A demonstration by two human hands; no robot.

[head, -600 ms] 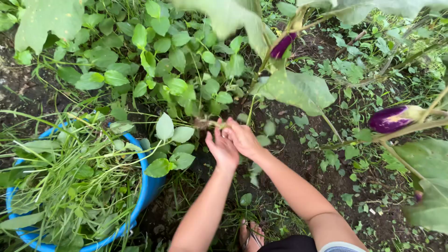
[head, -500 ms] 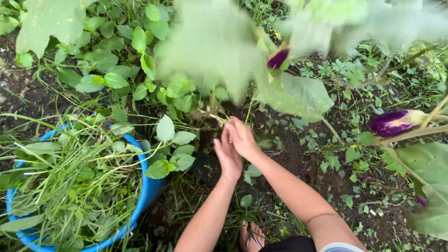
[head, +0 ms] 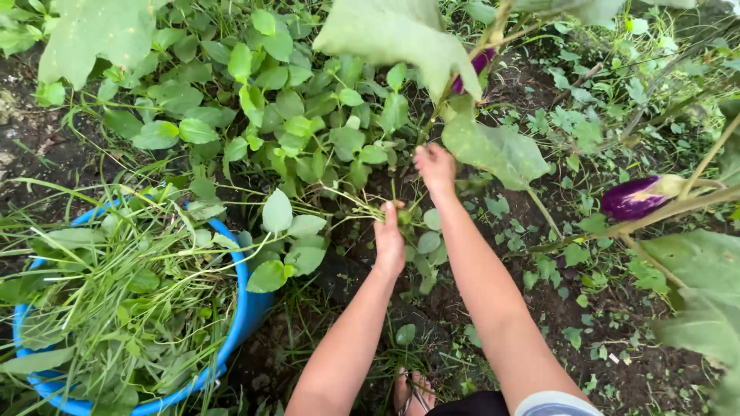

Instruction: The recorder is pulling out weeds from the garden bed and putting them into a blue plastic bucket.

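At lower left, a blue tub (head: 245, 308) sits heaped with pulled weeds (head: 116, 293). Above it, leafy plants (head: 285, 115) cover the soil. At centre the left hand (head: 389, 239) has its fingers closed around a bunch of thin green stems (head: 356, 202) — just above it, the right hand (head: 435, 166) reaches into the foliage, fingers curled, grip unclear. At right, 1 purple eggplant (head: 636, 198) hangs from a branch.

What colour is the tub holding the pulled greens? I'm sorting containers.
Bright blue tub, seen in the head view.
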